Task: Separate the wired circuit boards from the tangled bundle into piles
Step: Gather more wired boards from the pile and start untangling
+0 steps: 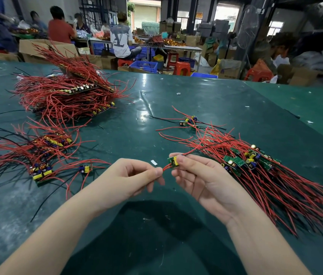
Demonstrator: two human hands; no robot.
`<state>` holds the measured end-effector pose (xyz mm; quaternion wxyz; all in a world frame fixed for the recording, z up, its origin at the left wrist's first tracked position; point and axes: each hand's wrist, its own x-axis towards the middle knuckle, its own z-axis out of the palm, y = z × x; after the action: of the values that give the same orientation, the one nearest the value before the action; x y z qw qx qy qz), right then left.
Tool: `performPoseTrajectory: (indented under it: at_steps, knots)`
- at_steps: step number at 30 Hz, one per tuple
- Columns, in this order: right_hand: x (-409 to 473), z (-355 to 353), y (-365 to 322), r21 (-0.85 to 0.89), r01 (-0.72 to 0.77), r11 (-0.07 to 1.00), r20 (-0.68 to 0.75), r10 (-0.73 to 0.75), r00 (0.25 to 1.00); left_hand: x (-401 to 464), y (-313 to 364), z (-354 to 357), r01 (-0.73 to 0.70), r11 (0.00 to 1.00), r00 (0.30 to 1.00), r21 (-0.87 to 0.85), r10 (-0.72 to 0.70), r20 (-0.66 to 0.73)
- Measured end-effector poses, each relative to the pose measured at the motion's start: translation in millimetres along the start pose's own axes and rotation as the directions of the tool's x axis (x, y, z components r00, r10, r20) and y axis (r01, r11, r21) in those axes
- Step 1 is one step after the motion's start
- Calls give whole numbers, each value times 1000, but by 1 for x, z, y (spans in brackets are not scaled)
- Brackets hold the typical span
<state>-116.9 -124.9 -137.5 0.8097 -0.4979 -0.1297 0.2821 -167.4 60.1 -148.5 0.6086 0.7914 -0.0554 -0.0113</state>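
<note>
My right hand [198, 175] pinches a small green circuit board [173, 161] with a yellow part, held above the green table [196, 108]. My left hand [134, 176] pinches that board's short red wires [166, 167] just left of it. A long red wire [206, 147] runs from the board into the tangled bundle [265, 169] of boards and red wires at my right. Sorted piles lie at the left: a near pile [39, 153] and a big far pile [71, 96]. One single board [86, 168] lies beside the near pile.
A small group of boards [189, 121] lies mid-table beyond the bundle. Scraps of white paper [153, 162] dot the table. Past the far edge, people sit at benches among cardboard boxes [37, 49], blue crates [143, 66] and red stools [180, 67].
</note>
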Motion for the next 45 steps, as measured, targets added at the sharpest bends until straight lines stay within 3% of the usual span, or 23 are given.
performPoseTrajectory:
  at_steps: [6, 13, 21, 29, 37, 45]
  knots:
    - [2, -4, -2, 26, 22, 999, -94, -20, 995, -1, -2, -6, 20, 999, 999, -34, -20, 25]
    - [0, 1, 0, 106, -92, 990, -15, 94, 995, 0, -1, -2, -35, 999, 998, -3, 35, 47]
    - [-2, -9, -16, 196, -1, 981, -112, 24, 993, 0, 0, -8, -7, 1000, 1000, 3, 7, -16]
    - [-4, -4, -10, 92, -45, 995, 4, 44, 999, 2, -4, -5, 3, 995, 1000, 95, 0, -28]
    - [-2, -14, -21, 265, 68, 962, -194, -15, 981, 3, -2, -13, -13, 991, 995, -136, 0, -97]
    - [-6, -9, -14, 190, -3, 982, 12, 1, 1000, 4, -5, -8, 0, 999, 986, 33, 6, -165]
